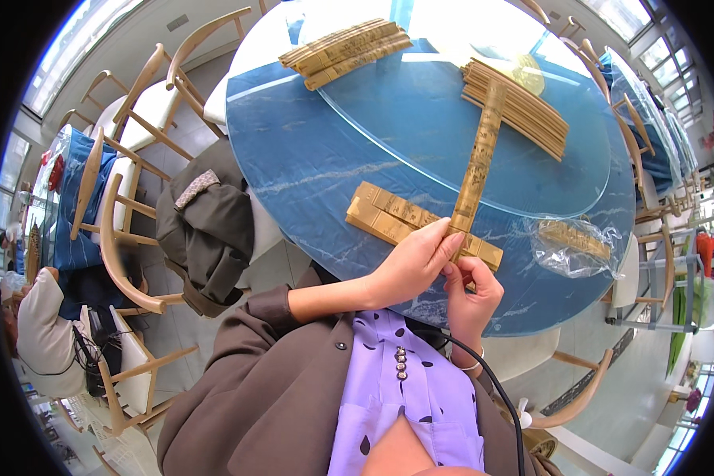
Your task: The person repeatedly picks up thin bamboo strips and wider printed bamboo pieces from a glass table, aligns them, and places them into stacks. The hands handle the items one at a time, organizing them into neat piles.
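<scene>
My left hand is closed on a long, narrow gold box with dark printed patterns. It slants up and away from me over the round table. Thumb and fingers of my right hand pinch together at the box's near end; whether they grip its edge or a flap is hidden. Beneath my hands lie several similar gold boxes, side by side on the blue tabletop. Behind the held box, a fanned stack of flat gold-brown cartons rests on the glass turntable.
Another stack of gold cartons sits at the table's far left. A clear plastic bag with a gold pack inside lies at the right. The table has a raised glass turntable. Wooden chairs surround it, one draped with a dark jacket.
</scene>
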Demonstrator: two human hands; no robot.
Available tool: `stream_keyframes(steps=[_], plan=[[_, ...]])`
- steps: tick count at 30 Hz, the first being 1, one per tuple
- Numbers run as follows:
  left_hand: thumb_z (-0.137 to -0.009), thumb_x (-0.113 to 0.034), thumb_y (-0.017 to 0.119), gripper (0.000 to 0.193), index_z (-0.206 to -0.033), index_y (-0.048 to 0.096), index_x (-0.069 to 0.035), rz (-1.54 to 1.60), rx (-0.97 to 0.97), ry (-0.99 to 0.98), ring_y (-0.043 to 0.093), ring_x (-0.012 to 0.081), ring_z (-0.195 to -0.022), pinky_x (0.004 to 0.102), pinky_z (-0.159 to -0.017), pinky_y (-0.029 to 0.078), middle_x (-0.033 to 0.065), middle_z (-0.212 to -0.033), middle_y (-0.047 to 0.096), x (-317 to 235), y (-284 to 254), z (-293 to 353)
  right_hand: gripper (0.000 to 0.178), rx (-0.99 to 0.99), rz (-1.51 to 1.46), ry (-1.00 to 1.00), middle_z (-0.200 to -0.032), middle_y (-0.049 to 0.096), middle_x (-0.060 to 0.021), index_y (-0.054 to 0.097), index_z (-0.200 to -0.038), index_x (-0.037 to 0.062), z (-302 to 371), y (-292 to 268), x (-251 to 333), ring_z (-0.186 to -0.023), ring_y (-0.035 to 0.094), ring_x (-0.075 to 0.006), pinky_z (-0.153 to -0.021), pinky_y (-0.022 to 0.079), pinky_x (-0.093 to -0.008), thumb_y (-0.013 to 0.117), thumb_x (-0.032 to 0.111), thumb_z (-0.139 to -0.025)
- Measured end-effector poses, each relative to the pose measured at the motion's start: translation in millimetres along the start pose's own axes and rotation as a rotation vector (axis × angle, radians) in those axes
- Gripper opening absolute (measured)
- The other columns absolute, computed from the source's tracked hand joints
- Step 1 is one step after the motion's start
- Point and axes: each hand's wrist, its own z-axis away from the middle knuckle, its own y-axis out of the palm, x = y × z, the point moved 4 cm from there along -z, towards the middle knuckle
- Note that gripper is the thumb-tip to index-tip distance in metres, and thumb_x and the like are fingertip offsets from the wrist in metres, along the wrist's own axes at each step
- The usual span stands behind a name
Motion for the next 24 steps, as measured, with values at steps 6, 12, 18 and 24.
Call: stream_keyframes(steps=[6, 12, 18, 24], plan=[[-0.105, -0.021, 0.050, 0.026, -0.095, 0.053, 0.002, -0.110, -0.057, -0.039, 0.057, 0.0335, -0.071, 0.0415, -0.066, 0.045, 0.0178, -0.081, 0.057, 4.5, -12.7, -0.7, 0.010, 0.143, -0.061, 0.080, -0.076, 0.067, -0.0035, 0.070, -0.093, -0.0005, -4.0, 11.2, 0.2, -0.058, 0.055, -0.0075, -0.054, 0.042, -0.0221, 0.070, 0.010, -0.095], [-0.101, -0.022, 0.056, 0.024, -0.100, 0.065, 0.001, -0.682, -0.437, 0.139, 0.063, 0.0316, -0.079, 0.0403, -0.071, 0.049, 0.0151, -0.086, 0.064, -5.6, -121.2, -39.2, 0.014, 0.197, -0.041, 0.098, -0.077, 0.068, -0.0022, 0.070, -0.093, -0.0004, -1.4, 5.1, -3.4, -0.057, 0.056, -0.0058, -0.052, 0.042, -0.0210, 0.068, 0.012, -0.096], [-0.097, -0.023, 0.061, 0.023, -0.095, 0.069, -0.001, -1.152, -0.467, 0.279, 0.063, 0.0379, -0.085, 0.0449, -0.074, 0.050, 0.0142, -0.092, 0.065, 5.4, -244.8, -107.9, 0.014, 0.189, -0.073, 0.093, -0.075, 0.068, -0.0020, 0.070, -0.092, -0.0003, -3.7, 7.1, -3.1, -0.056, 0.056, -0.0058, -0.051, 0.041, -0.0205, 0.069, 0.013, -0.096], [-0.092, -0.022, 0.064, 0.018, -0.090, 0.071, -0.005, -1.281, -0.515, 0.319, 0.067, 0.0342, -0.084, 0.0439, -0.073, 0.053, 0.0109, -0.093, 0.069, 16.9, -291.8, -151.2, 0.013, 0.167, -0.045, 0.085, -0.074, 0.068, -0.0030, 0.071, -0.090, -0.0005, -8.5, 1.0, -8.5, -0.056, 0.057, -0.0060, -0.050, 0.041, -0.0210, 0.070, 0.012, -0.095]])
